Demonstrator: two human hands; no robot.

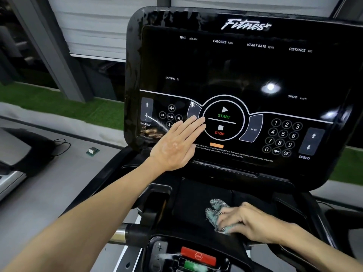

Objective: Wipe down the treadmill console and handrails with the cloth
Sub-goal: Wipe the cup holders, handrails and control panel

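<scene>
The person is standing at the treadmill, laying the left hand (176, 142) flat against the lower left of the console (235, 71). Its fingers are straight and together, with the tips reaching the ring around the START and STOP marks. The right hand (249, 222) is lower down, its fingers curling over the cloth (214, 213) and pressing it onto the black tray (196, 199) beneath the console. The cloth is a bunched, green-and-white patterned rag poking out past the fingertips. A handrail (125, 231) is showing at lower left, untouched. A red stop button (198, 256) is sitting near the bottom edge. Off to the left, on the grey floor (59, 183), a small green-and-white object (92, 151) is lying near a looping black cable (60, 146).
</scene>
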